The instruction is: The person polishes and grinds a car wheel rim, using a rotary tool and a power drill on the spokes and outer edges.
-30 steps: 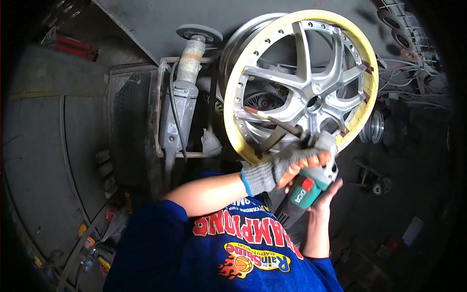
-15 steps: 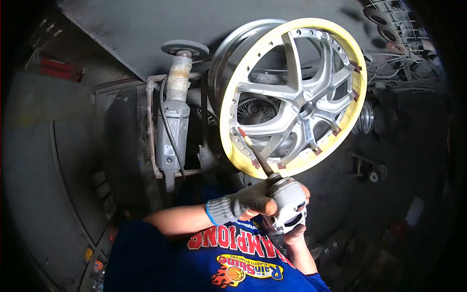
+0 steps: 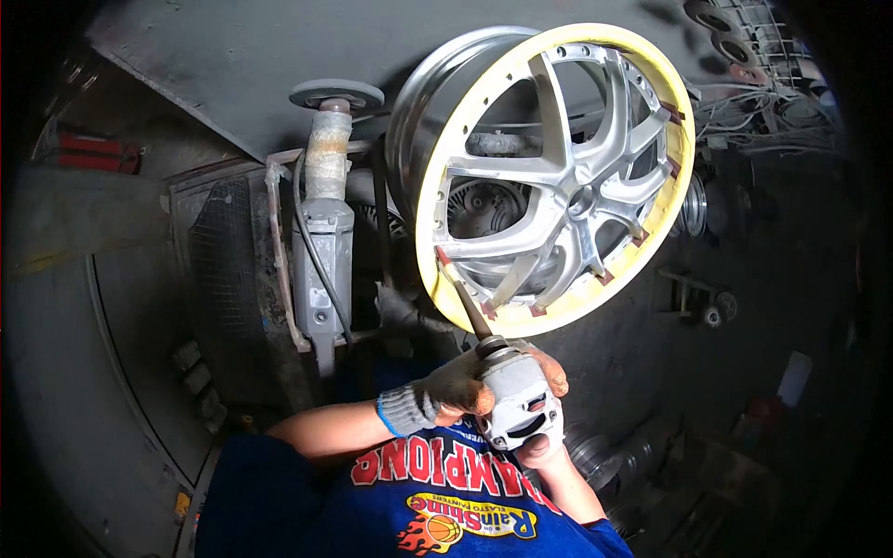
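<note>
Basically both hands are on one tool. Left hand (image 3: pixel 445 389), in a grey knit glove with blue cuff edge, is wrapped around the pale head of an angle grinder (image 3: pixel 521 400), orange-coated fingers showing past the far side. Right hand (image 3: pixel 551 454), no glove visible, is closed on the same grinder lower down, thumb against the housing; most of its grip is hidden. Tapered spindle (image 3: pixel 473 307) points up and left, red tip (image 3: pixel 442 256) over the lower left of the wheel's yellow lip; can't tell if it touches.

Alloy wheel (image 3: pixel 556 121) sits just ahead of the hands, tilted, spoked face toward the person. Brown patches (image 3: pixel 605 277) along the lower and right parts of the lip. Support under it not clear.

Left of the wheel: a long grey power tool (image 3: pixel 324 251) stands upright, round disc (image 3: pixel 335 94) on top, cord (image 3: pixel 321 272) down its side, inside a metal frame (image 3: pixel 276 223). Another wheel (image 3: pixel 693 206) is behind right, partly hidden.
</note>
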`<state>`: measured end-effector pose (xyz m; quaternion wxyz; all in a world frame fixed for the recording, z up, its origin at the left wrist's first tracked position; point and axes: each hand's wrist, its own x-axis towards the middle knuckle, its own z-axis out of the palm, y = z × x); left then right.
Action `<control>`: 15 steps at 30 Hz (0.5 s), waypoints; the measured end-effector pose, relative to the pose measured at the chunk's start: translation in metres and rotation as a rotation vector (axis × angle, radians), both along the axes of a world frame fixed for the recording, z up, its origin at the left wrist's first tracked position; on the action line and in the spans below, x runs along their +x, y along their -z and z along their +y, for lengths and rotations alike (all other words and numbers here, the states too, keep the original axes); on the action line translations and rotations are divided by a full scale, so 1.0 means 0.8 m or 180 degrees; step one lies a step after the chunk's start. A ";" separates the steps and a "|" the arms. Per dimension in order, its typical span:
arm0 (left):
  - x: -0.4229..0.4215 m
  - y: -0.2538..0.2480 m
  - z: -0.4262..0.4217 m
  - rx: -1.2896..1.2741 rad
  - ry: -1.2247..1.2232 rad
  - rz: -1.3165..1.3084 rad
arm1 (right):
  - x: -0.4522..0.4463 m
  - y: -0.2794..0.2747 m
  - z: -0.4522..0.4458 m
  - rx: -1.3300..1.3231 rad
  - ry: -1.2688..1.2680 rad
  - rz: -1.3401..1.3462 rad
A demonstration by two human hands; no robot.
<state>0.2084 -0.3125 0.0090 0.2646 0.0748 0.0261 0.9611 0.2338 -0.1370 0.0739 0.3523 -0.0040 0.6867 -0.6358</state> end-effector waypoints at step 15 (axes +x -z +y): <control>0.008 -0.001 0.001 -0.0094 -0.0014 0.0007 | -0.011 -0.007 -0.023 0.0586 -0.0280 0.1042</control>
